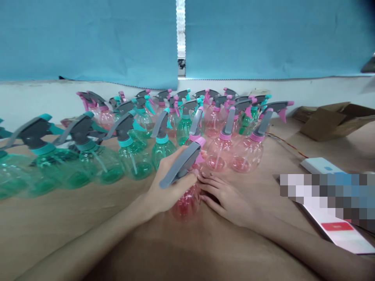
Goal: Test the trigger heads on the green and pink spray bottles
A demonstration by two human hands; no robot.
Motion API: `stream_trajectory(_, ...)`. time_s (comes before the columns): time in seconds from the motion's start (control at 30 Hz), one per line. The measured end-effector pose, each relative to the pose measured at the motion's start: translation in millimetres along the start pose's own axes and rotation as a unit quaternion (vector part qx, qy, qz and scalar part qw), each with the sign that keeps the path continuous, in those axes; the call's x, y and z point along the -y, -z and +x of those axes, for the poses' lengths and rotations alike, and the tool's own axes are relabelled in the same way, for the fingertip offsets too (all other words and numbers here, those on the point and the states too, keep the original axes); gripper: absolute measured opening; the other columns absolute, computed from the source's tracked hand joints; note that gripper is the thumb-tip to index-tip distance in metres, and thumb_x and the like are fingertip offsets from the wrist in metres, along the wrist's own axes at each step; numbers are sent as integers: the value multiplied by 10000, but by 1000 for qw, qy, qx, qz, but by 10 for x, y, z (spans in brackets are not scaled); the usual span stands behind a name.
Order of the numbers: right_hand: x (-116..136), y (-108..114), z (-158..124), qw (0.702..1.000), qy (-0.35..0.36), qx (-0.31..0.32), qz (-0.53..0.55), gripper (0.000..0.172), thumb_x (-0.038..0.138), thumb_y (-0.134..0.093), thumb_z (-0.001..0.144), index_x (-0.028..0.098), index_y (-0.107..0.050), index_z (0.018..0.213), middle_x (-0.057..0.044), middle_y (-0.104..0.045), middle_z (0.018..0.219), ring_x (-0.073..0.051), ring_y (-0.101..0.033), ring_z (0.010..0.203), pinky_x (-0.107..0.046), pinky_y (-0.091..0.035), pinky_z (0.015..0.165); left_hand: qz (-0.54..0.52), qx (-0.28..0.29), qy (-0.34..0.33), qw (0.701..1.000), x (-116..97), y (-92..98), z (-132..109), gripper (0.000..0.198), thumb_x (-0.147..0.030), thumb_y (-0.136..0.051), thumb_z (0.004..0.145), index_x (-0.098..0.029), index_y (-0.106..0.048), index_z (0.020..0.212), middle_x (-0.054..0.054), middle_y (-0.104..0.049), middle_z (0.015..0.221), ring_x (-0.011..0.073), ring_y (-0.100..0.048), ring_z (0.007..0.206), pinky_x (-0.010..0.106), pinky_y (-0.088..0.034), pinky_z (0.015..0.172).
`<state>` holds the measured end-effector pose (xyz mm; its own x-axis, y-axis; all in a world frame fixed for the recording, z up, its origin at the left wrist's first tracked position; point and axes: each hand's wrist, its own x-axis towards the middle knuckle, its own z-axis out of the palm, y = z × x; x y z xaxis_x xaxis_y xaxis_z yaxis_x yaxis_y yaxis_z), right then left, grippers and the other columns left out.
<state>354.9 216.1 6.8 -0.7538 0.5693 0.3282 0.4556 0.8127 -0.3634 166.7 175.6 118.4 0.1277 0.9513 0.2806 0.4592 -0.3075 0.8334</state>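
Observation:
A pink see-through spray bottle [185,205] stands upright on the table right in front of me. My left hand [168,185] is closed around its neck, just under the grey and pink spray head [183,162]. On the bottle's right side, my right hand [224,195] has its fingers stretched out and a little spread, with the fingertips against the bottle. Its palm is low over the table. Just beyond are pink spray bottles [247,154] on the right and a green spray bottle [162,150] behind my left hand.
Green spray bottles [136,162] line the left side of the wooden table [117,222], with more mixed bottles behind. On the right lie a phone [345,230], a white box-shaped device [319,166] and a thin cable [288,144]. An open cardboard box [331,121] stands farther back.

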Motion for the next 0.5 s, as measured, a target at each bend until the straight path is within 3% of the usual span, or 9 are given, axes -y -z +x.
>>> stream_trajectory(0.27, -4, 0, -2, 1000, -1, 6, -3, 364, 304, -446, 963, 175, -551, 1286, -89, -546, 1362, -235, -433, 1306, -460, -353, 1095, -3, 8, 6, 1000, -14, 12, 16, 87, -232, -495, 715, -235, -420, 759, -43, -539, 687, 134, -515, 579, 260, -406, 557)
stream_trajectory(0.5, -1, -4, -6, 1000, -4, -1, 0, 363, 304, -468, 953, 183, -561, 1282, -90, -567, 1340, -243, -452, 1293, -469, -364, 1085, 1, 5, -25, 1000, -37, 19, 43, 112, -211, -494, 686, -238, -387, 701, -50, -438, 623, 131, -434, 557, 261, -354, 521)
